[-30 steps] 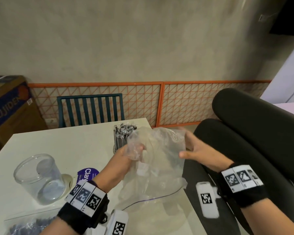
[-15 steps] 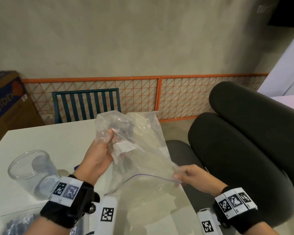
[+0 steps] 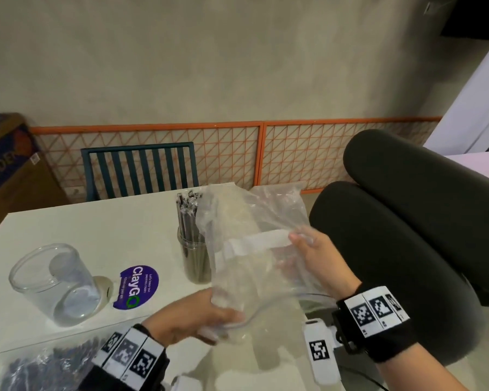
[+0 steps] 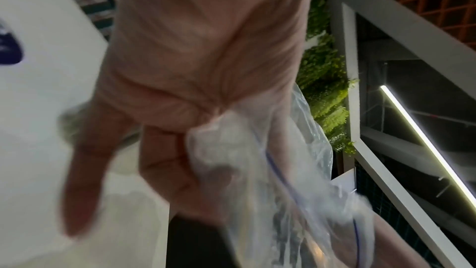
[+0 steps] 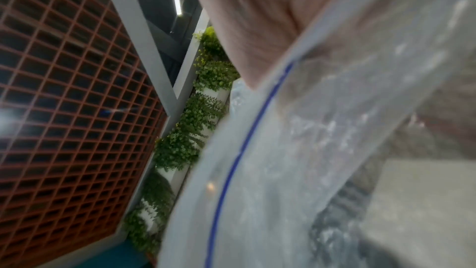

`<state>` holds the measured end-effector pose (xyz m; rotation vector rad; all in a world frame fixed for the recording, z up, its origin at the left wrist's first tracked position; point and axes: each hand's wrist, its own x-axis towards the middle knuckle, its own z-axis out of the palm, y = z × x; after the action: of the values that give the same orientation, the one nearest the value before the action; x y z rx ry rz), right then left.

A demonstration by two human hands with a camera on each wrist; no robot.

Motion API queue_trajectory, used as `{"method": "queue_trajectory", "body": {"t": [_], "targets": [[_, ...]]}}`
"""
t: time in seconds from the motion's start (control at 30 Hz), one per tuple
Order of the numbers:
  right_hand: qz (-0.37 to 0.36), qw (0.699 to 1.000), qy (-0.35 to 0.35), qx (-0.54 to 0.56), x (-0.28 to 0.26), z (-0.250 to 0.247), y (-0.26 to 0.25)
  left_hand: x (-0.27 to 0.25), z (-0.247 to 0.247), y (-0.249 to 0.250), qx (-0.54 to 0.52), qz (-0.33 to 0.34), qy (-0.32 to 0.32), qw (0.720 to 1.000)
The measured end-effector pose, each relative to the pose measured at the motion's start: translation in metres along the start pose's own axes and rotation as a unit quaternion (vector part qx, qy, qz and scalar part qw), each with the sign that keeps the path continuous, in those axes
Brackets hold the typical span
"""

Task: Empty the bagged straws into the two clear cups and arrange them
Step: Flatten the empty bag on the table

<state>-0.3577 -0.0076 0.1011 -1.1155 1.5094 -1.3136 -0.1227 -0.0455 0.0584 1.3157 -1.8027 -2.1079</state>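
2 hands pinch empty bag, mouth toward person; straws upright.

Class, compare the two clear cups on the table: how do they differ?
The near cup is wider and holds nothing; the far cup is narrower and packed with upright straws. The near cup stands in the open; the far cup stands partly behind the held bag. Both are clear and upright.

The bench is white, with a purple sticker that has white letters. The bag is see-through with a thin blue line and a white label. The straws look grey, the chair is dark green, and the fence is orange.
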Motion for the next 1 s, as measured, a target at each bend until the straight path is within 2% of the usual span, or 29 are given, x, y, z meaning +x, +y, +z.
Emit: {"method": "queue_trajectory", "body": {"t": [0.1,0.17,0.23,0.3,0.37,0.4,0.5,0.6,0.73,0.8,0.87,0.93,1.0], "targets": [[-0.008,0.994,0.079,-0.08,0.007,-0.015,0.012,0.001,0.003,-0.016,-0.036,0.03,0.012,0.999],[0.011,0.991,0.105,-0.084,0.003,-0.016,0.017,0.004,-0.002,-0.021,-0.059,0.05,0.021,0.997],[0.029,0.992,0.097,-0.08,-0.007,-0.013,0.02,0.007,-0.003,-0.026,-0.119,0.059,0.015,0.991],[0.068,0.99,0.059,-0.109,-0.017,-0.011,0.025,0.008,-0.001,-0.027,-0.236,0.076,0.026,0.969],[0.127,0.972,0.038,-0.192,-0.024,-0.014,0.043,0.008,0.003,-0.026,-0.313,0.087,0.057,0.944],[0.144,0.959,0.038,-0.242,-0.027,-0.015,0.054,0.009,0.004,-0.027,-0.318,0.09,0.063,0.942],[0.142,0.932,0.067,-0.326,-0.039,-0.017,0.084,0.009,0.008,-0.038,-0.2,0.079,0.088,0.973],[0.159,0.912,0.08,-0.369,-0.05,-0.019,0.107,0.008,0.01,-0.059,-0.079,0.054,0.115,0.989],[0.195,0.917,-0.039,-0.345,-0.066,-0.016,0.125,0.0,0.01,-0.098,0.032,-0.04,0.047,0.998],[0.21,0.917,-0.105,-0.322,-0.076,-0.01,0.13,-0.006,0.004,-0.11,0.13,-0.103,0.037,0.985],[0.216,0.908,-0.151,-0.324,-0.082,-0.001,0.137,-0.008,-0.002,-0.114,0.182,-0.145,0.071,0.97],[0.214,0.887,-0.178,-0.368,-0.083,0.006,0.142,-0.006,-0.006,-0.11,0.268,-0.129,0.154,0.942],[0.179,0.846,-0.163,-0.475,-0.077,0.01,0.14,-0.002,-0.004,-0.098,0.346,-0.069,0.218,0.91]]}}
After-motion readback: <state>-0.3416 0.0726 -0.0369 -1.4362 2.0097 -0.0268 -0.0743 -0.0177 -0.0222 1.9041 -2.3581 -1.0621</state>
